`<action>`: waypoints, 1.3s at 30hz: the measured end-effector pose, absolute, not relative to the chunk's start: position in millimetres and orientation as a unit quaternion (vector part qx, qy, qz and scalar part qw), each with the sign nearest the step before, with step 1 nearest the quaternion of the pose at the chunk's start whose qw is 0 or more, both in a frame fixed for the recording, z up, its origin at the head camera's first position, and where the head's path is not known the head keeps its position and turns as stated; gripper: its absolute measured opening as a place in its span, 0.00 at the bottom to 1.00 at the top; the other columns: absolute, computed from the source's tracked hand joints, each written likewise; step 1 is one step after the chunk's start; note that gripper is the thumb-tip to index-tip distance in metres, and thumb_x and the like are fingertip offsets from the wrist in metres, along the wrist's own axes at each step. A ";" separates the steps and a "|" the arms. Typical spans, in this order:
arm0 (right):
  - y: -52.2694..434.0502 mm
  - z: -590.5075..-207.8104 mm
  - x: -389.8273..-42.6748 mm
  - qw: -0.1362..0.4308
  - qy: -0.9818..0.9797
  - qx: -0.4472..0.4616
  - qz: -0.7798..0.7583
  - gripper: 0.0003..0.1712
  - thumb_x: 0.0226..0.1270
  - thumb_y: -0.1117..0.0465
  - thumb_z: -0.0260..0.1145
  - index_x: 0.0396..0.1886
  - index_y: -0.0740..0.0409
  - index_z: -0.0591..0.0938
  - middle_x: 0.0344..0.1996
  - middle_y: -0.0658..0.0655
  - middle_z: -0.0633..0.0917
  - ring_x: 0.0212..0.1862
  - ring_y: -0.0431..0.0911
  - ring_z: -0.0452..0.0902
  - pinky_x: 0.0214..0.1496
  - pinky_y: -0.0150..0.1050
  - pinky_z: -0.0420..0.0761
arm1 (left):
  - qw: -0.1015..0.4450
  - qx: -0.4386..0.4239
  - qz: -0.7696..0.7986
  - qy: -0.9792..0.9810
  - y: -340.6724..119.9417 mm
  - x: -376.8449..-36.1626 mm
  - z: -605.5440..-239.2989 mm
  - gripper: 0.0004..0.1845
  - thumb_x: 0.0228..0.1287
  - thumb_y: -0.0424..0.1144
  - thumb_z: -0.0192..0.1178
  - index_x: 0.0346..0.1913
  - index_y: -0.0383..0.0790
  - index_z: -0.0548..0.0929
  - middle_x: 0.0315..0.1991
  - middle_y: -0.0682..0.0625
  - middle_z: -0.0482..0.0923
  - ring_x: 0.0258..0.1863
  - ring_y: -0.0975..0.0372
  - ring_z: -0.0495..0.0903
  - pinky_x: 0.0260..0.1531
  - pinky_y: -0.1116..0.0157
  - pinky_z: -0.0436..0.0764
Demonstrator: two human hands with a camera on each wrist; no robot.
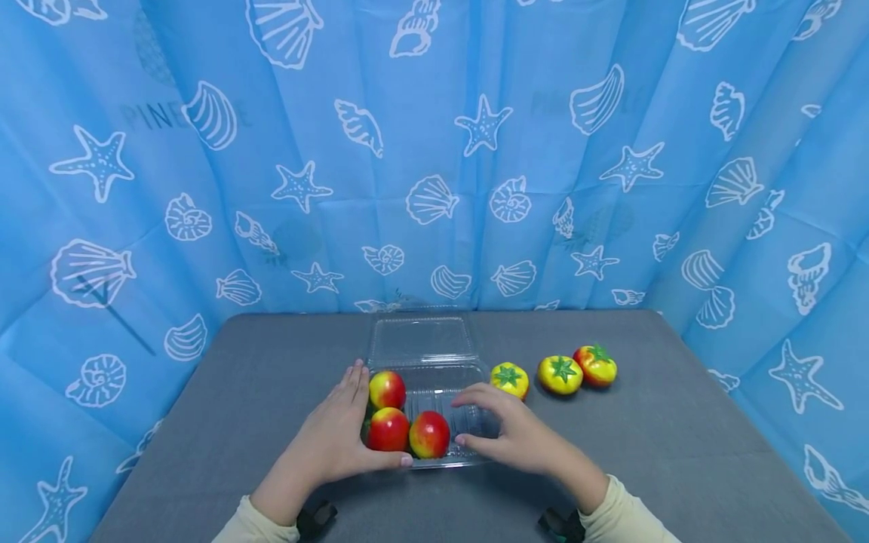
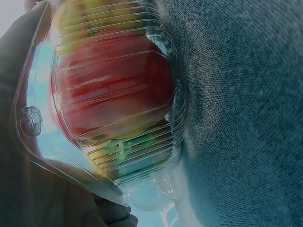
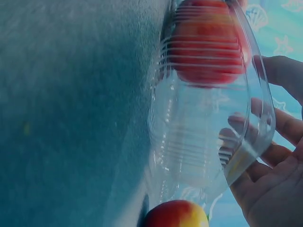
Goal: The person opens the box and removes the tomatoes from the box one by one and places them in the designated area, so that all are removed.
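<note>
Nearest to you, your left hand [image 1: 336,437] lies flat against the left side of the clear plastic box [image 1: 434,411], fingers straight and together, thumb along the front edge. Your right hand [image 1: 505,434] is at the box's right end, fingers bent over the empty part and thumb at the front rim; I cannot tell if they pinch it. The box stands on the grey worktop [image 1: 679,445] with its lid [image 1: 421,341] open behind, and holds three red-yellow fruits [image 1: 388,428].

The thin wall may bend if you squeeze, and the fruits could roll to the empty side. Three more fruits [image 1: 560,374] lie just right of the box, the nearest beside your right fingers; you could knock it.
</note>
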State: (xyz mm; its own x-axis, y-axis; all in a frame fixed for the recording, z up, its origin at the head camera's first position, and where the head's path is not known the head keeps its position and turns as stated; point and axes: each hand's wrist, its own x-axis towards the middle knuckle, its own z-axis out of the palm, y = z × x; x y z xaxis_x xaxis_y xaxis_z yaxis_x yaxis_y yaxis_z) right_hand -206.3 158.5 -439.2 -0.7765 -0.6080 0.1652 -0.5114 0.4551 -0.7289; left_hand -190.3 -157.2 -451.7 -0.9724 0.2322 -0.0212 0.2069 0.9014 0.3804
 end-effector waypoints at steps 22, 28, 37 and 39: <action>144.2 -444.7 -207.3 0.123 0.851 -0.323 -0.396 0.26 0.73 0.44 0.72 0.69 0.33 0.80 0.71 0.43 0.80 0.73 0.45 0.74 0.74 0.61 0.77 | 0.028 0.119 0.185 0.975 -156.3 -190.7 -449.9 0.78 0.40 0.88 0.63 0.85 0.38 0.55 0.88 0.42 0.45 0.86 0.42 0.52 0.68 0.33 0.76; 143.4 -446.3 -207.6 0.121 0.855 -0.330 -0.381 0.27 0.75 0.43 0.70 0.72 0.29 0.79 0.72 0.39 0.79 0.74 0.45 0.73 0.73 0.61 0.78 | 0.026 0.119 0.182 0.976 -156.4 -190.5 -451.4 0.78 0.39 0.89 0.63 0.85 0.38 0.55 0.88 0.42 0.46 0.86 0.42 0.52 0.68 0.33 0.76; 142.3 -445.8 -205.4 0.117 0.850 -0.334 -0.391 0.27 0.73 0.47 0.73 0.70 0.34 0.80 0.68 0.36 0.81 0.72 0.42 0.75 0.74 0.56 0.78 | 0.029 0.114 0.181 0.976 -154.4 -189.9 -450.6 0.78 0.39 0.89 0.63 0.85 0.37 0.56 0.87 0.40 0.47 0.86 0.41 0.52 0.70 0.34 0.74; 142.0 -446.0 -205.2 0.118 0.849 -0.332 -0.395 0.27 0.73 0.47 0.73 0.69 0.34 0.80 0.67 0.36 0.82 0.71 0.41 0.76 0.74 0.56 0.79 | 0.030 0.114 0.182 0.976 -154.4 -189.7 -450.2 0.78 0.39 0.89 0.63 0.85 0.37 0.56 0.87 0.40 0.47 0.86 0.42 0.52 0.70 0.34 0.74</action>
State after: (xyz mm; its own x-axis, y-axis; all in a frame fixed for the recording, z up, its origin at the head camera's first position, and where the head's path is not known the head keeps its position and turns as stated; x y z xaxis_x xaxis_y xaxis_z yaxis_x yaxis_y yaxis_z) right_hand -205.2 142.0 -446.0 -0.7515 -0.6570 0.0609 -0.4700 0.4681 -0.7483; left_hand -189.7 -154.4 -450.2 -0.9722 0.2333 -0.0173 0.2115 0.9080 0.3616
